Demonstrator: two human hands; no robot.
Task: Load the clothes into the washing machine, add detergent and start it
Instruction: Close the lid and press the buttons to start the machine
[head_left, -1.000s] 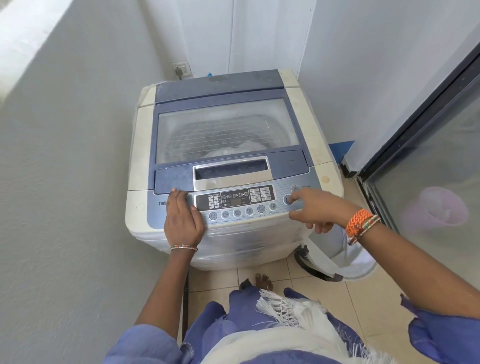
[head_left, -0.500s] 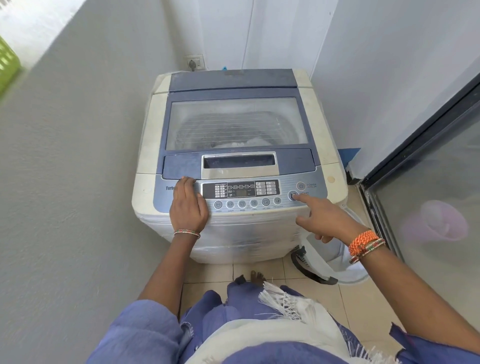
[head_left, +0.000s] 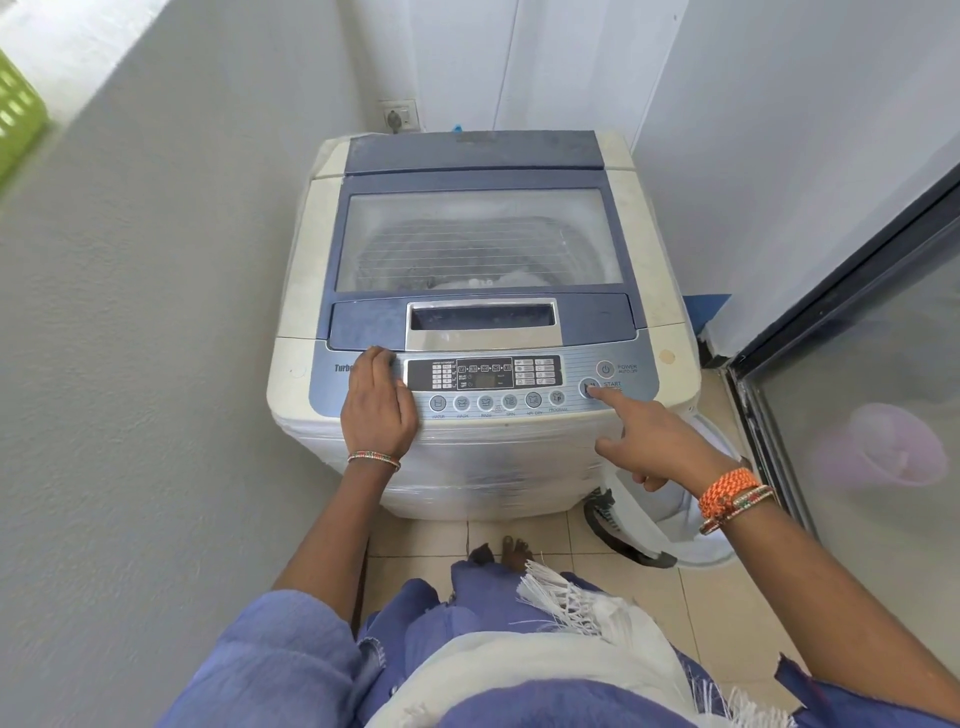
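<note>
The white and blue top-loading washing machine (head_left: 301, 291) stands in front of me with its glass lid (head_left: 478, 239) closed. Pale clothes (head_left: 467, 283) show dimly through the glass in the drum. My left hand (head_left: 379, 410) rests flat on the left end of the control panel (head_left: 483, 374), fingers straight. My right hand (head_left: 654, 441) points with a straight index finger whose tip presses the round START button (head_left: 588, 387), just below the POWER button (head_left: 605, 369). Its other fingers are curled and hold nothing.
A grey wall (head_left: 130, 364) runs close along the machine's left side. A white bag with a dark rim (head_left: 696, 519) sits on the tiled floor at the machine's right front corner. A glass door (head_left: 857, 389) stands to the right, with a pink bucket (head_left: 893, 447) behind it.
My right hand has drawn back a little, so that only its outstretched index fingertip stays on the START button. My left hand has stayed on the panel.
</note>
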